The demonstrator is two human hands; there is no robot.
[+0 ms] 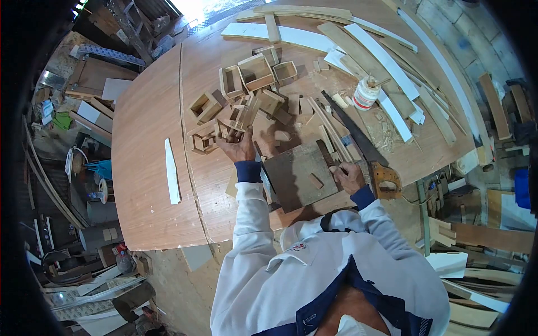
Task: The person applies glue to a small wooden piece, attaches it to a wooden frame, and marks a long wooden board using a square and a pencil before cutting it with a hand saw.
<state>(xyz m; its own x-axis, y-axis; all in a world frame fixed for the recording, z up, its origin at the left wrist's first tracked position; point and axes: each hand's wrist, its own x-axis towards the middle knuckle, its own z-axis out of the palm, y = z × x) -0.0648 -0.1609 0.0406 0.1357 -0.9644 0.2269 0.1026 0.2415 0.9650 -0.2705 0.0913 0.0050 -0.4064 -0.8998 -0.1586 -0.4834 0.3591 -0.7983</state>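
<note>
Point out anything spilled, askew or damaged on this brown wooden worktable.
Pale wood shavings litter the surface beside the handsaw with a brown wooden handle. Small unpainted wooden boxes sit crowded at odd angles. The saw's handle lies by the table's edge, so it might get knocked. No clear damage shows.

the fingertips of my left hand (238, 148) are partly hidden among small wooden pieces (244, 115); what my right hand (348, 176) touches seems too small to name. i can't read the white jar (366, 94)'s label. a blue thing (523, 187) is cut off at right.
</note>
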